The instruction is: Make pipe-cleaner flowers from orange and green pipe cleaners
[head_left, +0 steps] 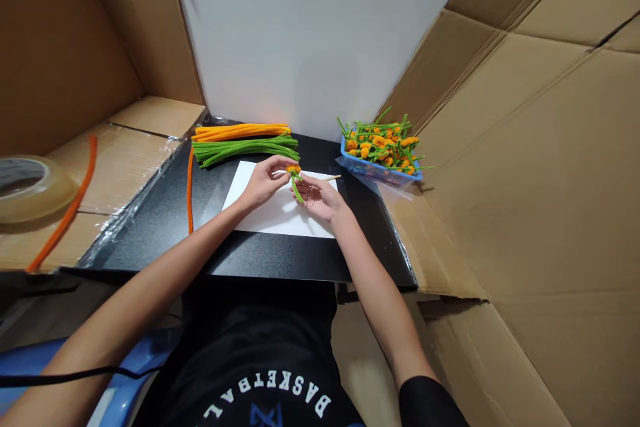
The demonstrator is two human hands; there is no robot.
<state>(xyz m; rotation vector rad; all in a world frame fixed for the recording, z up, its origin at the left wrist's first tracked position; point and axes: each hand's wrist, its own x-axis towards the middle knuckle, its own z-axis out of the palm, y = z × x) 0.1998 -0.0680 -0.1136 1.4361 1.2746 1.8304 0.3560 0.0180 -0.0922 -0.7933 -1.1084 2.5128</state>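
Observation:
Over the white sheet (270,217), my left hand (264,183) pinches a small orange pipe-cleaner flower (294,169) between thumb and fingers. Green pipe-cleaner ends (297,192) hang down from its underside. My right hand (323,200) is turned partly palm up, its thumb and fingertips closed at the green part below the flower head. Its exact grip is partly hidden. A thin wooden stick (332,177) shows just beyond the right hand; its other end is out of sight.
Bundles of orange (240,131) and green pipe cleaners (245,149) lie at the back left. A blue basket (383,172) of similar flowers stands back right. Single orange pipe cleaners (190,190) and a tape roll (37,190) are on the left. Cardboard walls (525,167) flank the black table (280,257).

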